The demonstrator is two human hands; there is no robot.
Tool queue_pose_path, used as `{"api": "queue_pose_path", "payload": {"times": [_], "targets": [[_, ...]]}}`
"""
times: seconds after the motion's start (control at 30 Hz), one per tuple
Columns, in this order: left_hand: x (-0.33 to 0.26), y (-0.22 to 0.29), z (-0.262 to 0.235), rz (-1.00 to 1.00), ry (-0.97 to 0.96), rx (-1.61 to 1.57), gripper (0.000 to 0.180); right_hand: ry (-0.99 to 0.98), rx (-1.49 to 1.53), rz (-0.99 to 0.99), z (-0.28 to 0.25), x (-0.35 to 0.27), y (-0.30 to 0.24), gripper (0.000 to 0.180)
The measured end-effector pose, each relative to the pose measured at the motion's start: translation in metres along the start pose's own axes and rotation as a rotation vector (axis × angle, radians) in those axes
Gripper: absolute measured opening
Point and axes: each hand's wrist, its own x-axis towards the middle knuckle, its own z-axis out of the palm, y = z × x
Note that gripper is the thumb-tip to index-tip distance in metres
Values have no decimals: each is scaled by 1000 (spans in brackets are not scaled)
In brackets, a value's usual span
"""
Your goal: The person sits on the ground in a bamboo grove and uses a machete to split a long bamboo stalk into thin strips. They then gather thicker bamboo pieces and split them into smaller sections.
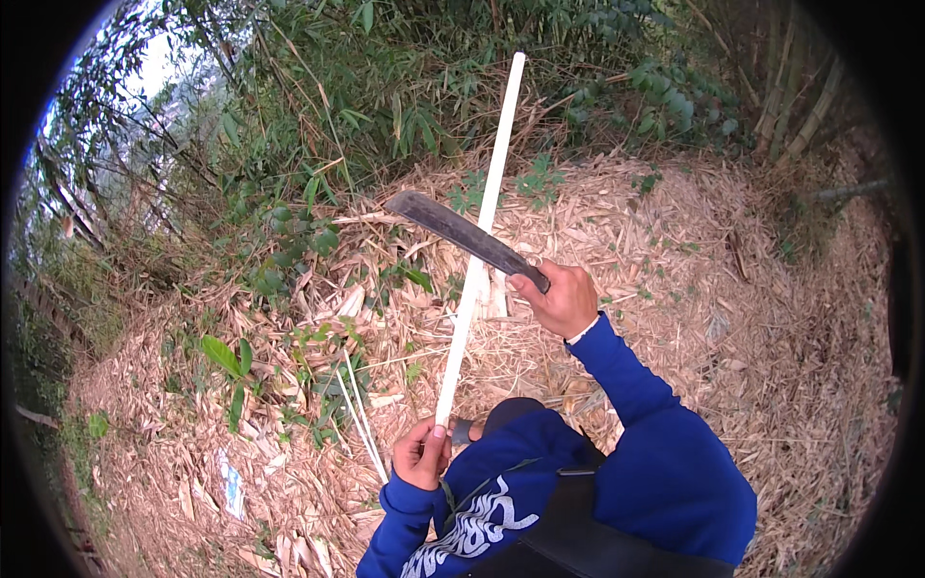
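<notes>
So, seen from the head, the left hand [421, 455] pinches the near end of a long white stick [461, 337]. The right hand [563, 301] grips a dark knife [464, 233], which crosses over the stick, above dry leaves [674, 385].

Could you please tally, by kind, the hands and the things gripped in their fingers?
Hands: 2 (left hand, right hand)
Knife: 1
Pale strip: 1
Total: 4
</notes>
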Motion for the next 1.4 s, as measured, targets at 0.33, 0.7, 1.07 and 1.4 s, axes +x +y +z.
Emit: {"api": "queue_pose_path", "payload": {"times": [0.33, 0.7, 1.07, 1.4], "targets": [[33, 12, -15, -154, -26, -273, 31, -235, 97, -526, 38, -49, -72, 58], [17, 38, -23, -110, 101, -149, 34, -101, 73, -609, 46, -28, -90, 61], [-57, 8, -62, -123, 95, -201, 31, -38, 107, -263, 46, 55, -63, 58], [-101, -92, -122, -143, 439, 122, 27, -260, 457, 518, 125, 117, 30, 66]]}}
